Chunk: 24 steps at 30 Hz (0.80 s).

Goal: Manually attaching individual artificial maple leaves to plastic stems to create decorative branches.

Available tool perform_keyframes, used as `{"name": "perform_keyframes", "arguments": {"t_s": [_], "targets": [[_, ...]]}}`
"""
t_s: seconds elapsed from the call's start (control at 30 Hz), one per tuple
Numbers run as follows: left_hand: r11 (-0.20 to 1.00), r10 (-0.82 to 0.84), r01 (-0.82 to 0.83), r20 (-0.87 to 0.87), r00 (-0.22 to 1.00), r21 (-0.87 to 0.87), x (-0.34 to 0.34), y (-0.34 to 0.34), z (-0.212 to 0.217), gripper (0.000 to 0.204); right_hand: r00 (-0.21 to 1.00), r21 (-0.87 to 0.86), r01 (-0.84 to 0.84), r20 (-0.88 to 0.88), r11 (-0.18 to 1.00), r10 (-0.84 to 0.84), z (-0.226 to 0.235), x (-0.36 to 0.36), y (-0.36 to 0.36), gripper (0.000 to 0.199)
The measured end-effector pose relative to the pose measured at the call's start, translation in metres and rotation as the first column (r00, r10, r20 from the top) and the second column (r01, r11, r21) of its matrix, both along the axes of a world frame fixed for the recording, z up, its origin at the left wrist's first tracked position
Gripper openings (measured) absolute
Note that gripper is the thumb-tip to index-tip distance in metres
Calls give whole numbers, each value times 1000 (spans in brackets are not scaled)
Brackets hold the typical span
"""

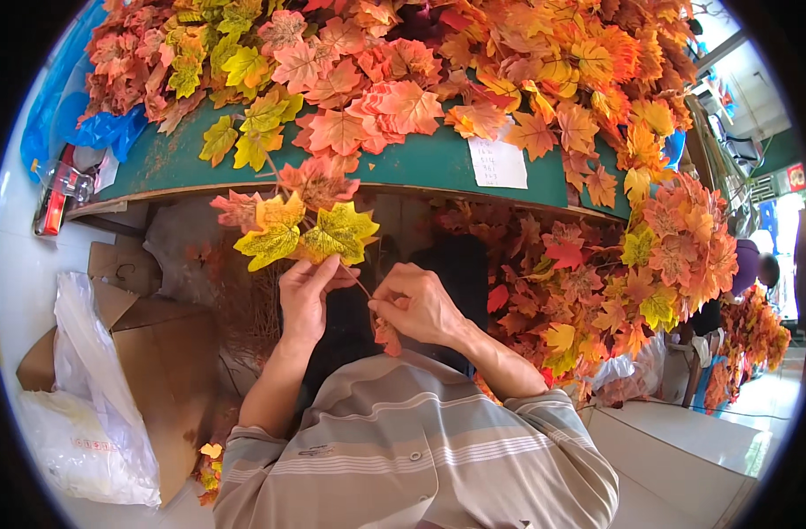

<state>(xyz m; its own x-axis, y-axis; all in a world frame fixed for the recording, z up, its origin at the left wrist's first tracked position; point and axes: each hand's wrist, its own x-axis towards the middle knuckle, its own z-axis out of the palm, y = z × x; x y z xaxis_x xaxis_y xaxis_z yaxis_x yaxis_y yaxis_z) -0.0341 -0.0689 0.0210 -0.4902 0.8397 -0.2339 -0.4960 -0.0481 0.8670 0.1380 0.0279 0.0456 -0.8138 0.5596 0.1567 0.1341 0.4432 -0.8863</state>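
Note:
I hold an artificial maple-leaf spray in front of my chest, just off the table's near edge. It carries yellow-green leaves below pinkish-orange ones. My left hand is closed in a pinch just beneath the yellow leaves, thumb uppermost. To its right, my right hand is closed with thumb and forefinger on the thin brown stem. A small orange leaf hangs under my right hand, close to my striped shirt. Whether it is joined to the stem is hidden by the fingers.
Heaped artificial leaves cover much of the green table, where a paper slip lies. More leafy branches hang at the right. A cardboard box and a white plastic bag stand at the left. Another person is at far right.

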Motion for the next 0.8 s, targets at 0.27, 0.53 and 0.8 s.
{"name": "perform_keyframes", "arguments": {"t_s": [0.27,0.53,0.8], "targets": [[1000,-25,22,353,935,13,-1,-2,-10,21,992,-528,38,119,848,30,10,-1,0,15],[960,-268,272,63,961,-71,44,-27,-22,31,990,-555,16,-110,832,-92,-5,7,0,14],[889,-446,456,138,885,-53,53,-16,-11,16,998,-54,22,62,998,-19,-7,40,29,11]]}}
